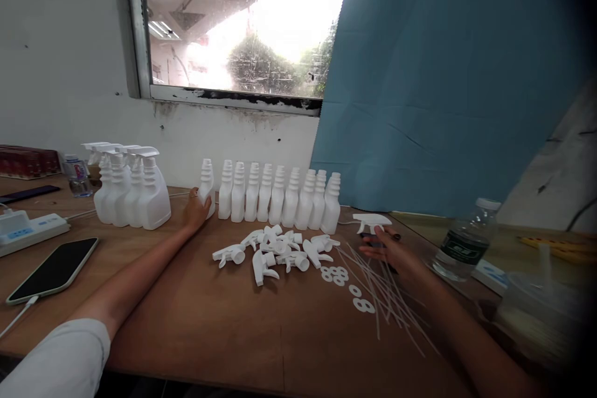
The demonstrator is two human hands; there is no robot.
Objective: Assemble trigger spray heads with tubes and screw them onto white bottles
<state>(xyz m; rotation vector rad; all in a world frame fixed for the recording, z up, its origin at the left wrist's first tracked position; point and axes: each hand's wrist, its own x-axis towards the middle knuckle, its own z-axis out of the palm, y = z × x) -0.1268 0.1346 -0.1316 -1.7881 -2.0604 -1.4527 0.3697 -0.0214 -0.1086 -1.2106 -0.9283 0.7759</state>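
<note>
My left hand (196,208) is wrapped round a white plastic bottle (208,181) without a top, upright at the left end of a row of similar open bottles (277,199). At the right, my right hand (380,245) grips a white trigger sprayer head (372,219) just above the table; its lower part is hidden by my fingers. Between my hands lies a pile of loose trigger sprayer heads (280,249). White ring washers (336,275) and a spread of thin clear tubes (387,298) lie below my right hand.
Several bottles with sprayer tops (133,193) stand at the left, near a phone (53,270) and a power strip (35,230). A water bottle (466,239) and a clear plastic cup (536,311) stand at the right. Behind are a wall, a window and a blue curtain (420,74).
</note>
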